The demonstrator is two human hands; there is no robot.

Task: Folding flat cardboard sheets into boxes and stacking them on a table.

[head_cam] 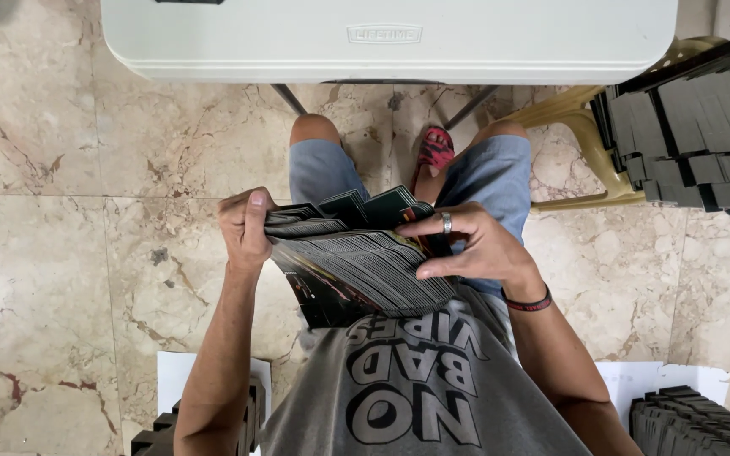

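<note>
A thick stack of flat dark cardboard sheets [356,266] lies fanned across my lap. My left hand [244,226] grips its left end, thumb pressed on top of the upper sheets. My right hand [466,245], with a ring on one finger and a dark wristband, is curled over the right end of the stack, fingers on the sheet edges. I sit in blue shorts and a grey printed shirt, knees pointing toward a white table.
A white plastic folding table [213,42] spans the top edge. A tan plastic chair [580,127] at the right carries piles of dark flat sheets [703,127]. More dark stacks [694,418] rest on white paper at bottom right, and another dark stack [158,431] at bottom left. Marble floor [61,270] all around.
</note>
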